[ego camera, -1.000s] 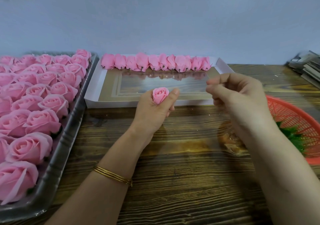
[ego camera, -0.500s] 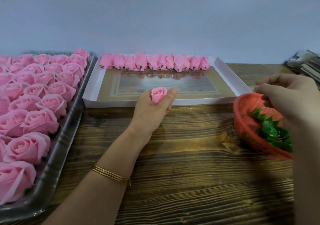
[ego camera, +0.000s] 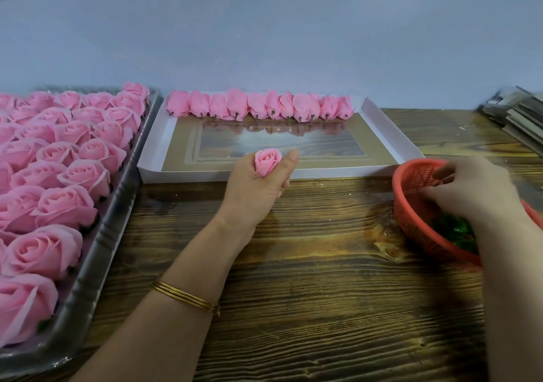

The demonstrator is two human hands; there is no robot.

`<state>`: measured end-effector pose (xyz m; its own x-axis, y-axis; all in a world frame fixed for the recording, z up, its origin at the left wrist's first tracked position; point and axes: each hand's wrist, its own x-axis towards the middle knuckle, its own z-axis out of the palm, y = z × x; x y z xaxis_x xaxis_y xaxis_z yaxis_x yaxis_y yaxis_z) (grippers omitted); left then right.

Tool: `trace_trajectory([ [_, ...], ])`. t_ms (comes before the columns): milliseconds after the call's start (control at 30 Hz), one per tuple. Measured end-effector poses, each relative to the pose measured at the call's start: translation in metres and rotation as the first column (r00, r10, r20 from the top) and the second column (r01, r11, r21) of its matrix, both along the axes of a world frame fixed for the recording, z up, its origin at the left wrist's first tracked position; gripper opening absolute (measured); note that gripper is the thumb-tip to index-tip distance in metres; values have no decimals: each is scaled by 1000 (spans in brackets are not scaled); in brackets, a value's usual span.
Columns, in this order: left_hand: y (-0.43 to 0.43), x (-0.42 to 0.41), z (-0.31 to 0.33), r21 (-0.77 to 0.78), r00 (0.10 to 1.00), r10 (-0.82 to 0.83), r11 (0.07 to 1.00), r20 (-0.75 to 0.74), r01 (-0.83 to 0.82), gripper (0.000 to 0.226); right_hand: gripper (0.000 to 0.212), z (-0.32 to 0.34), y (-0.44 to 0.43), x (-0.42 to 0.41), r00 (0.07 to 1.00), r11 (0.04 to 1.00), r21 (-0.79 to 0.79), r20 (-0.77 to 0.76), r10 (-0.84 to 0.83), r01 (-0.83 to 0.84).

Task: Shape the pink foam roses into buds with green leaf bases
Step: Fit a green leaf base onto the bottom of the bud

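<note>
Just before the white tray (ego camera: 323,173), fingers and thumb of your left hand (ego camera: 255,193) clamp a pink foam rose bud (ego camera: 267,162) upright. Right of the tray, your right hand (ego camera: 470,190) dips into the red basket (ego camera: 411,214) above green leaf bases (ego camera: 455,230); I cannot tell its grip through the blur.

Left hand (ego camera: 258,189) upright just in front of the white tray (ego camera: 338,173), fingers curled round a rose bud (ego camera: 266,161). Right hand (ego camera: 473,196) lowered right of the tray, fingers bent downward, blurred.

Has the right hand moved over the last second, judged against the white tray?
Yes. The right hand has moved rightward, away from the white tray's near right corner, and now reaches into the red basket.
</note>
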<state>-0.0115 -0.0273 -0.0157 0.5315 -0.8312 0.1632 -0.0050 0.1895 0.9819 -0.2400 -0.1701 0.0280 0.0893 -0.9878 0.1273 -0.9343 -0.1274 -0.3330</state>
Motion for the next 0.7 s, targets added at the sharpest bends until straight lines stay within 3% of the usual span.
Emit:
trace_trajectory([
  [333,2,0,2,15,1000,-11,1000,-5,11,31,5,-10,-9,3,989,999,49,-151,4,3],
  [700,4,0,6,44,999,-11,999,-33,13,28,8,-5,0,6,992,997,-76,-125,11,-20],
])
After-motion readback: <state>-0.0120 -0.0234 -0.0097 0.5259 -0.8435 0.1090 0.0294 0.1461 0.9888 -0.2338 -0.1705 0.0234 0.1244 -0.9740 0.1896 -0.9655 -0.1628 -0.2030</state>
